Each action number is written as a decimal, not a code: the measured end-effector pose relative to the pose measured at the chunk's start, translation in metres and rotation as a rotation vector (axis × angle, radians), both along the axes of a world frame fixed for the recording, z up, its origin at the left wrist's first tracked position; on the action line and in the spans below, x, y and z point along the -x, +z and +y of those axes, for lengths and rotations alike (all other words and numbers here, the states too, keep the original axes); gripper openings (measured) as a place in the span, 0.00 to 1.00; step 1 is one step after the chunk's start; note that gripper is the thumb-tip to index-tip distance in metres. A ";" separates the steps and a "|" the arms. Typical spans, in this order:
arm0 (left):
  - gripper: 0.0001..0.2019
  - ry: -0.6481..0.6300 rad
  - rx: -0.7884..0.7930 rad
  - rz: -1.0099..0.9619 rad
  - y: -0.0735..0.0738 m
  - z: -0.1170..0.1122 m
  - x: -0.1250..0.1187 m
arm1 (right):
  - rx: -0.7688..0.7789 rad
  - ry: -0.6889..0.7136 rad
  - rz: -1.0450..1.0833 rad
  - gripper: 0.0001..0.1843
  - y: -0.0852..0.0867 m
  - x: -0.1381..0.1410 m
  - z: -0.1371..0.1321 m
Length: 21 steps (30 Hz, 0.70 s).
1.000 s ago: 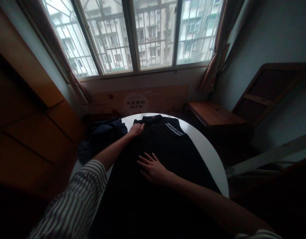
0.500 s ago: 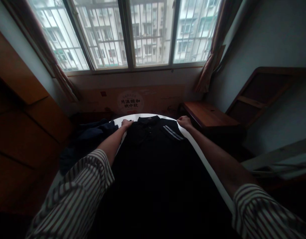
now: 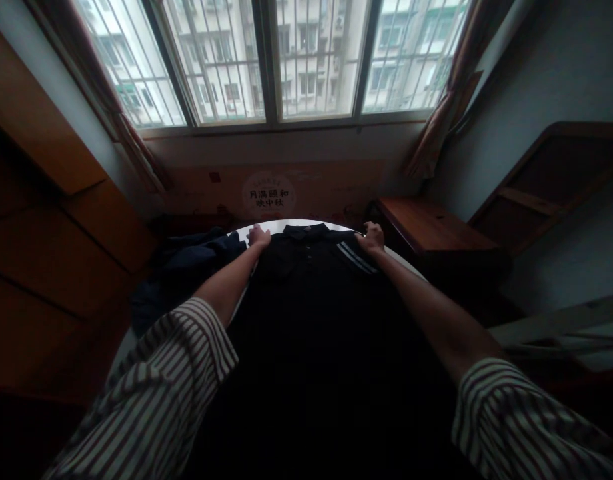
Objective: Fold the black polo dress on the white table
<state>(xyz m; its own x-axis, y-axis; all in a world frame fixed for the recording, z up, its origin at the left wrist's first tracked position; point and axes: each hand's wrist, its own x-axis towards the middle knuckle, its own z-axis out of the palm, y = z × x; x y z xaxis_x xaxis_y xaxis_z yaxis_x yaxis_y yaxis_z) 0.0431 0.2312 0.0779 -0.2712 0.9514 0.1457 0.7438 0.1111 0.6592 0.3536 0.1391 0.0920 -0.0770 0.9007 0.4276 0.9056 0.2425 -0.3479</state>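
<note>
A black polo shirt (image 3: 311, 293) with a collar, buttons and white stripes on one sleeve lies flat on a round white table (image 3: 239, 231). My left hand (image 3: 259, 236) grips the shirt's far left shoulder with its fingers closed. My right hand (image 3: 371, 238) is closed on the far right shoulder, beside the striped sleeve. Both arms reach out over the shirt in striped sleeves.
A heap of dark blue clothing (image 3: 191, 263) lies on the table's left side. A cardboard box (image 3: 271, 193) with printed characters stands under the barred window. Wooden furniture (image 3: 429, 230) is at the right, a wooden cabinet (image 3: 51, 220) at the left.
My right hand left the middle of the shirt and reached out to its far right shoulder. My left hand shifted outward to the left shoulder. The view tilted slightly.
</note>
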 end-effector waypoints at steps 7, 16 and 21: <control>0.14 -0.764 -0.136 0.452 -0.003 -0.156 0.003 | 0.092 0.395 -0.132 0.20 -0.029 0.019 -0.140; 0.27 -1.147 -0.193 0.487 -0.024 -0.429 0.099 | 0.034 0.592 -0.275 0.31 -0.053 -0.006 -0.375; 0.26 -1.109 -0.207 0.660 -0.035 -0.464 0.121 | -0.158 0.574 -0.391 0.22 -0.056 -0.019 -0.405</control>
<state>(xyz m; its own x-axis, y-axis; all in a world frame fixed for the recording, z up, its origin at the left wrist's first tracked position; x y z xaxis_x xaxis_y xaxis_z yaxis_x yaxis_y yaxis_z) -0.0783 -0.2332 0.0433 0.8162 0.5653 0.1193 0.5613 -0.8248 0.0680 0.3726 -0.2662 0.0360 -0.6948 0.6015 0.3943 0.6712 0.7392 0.0550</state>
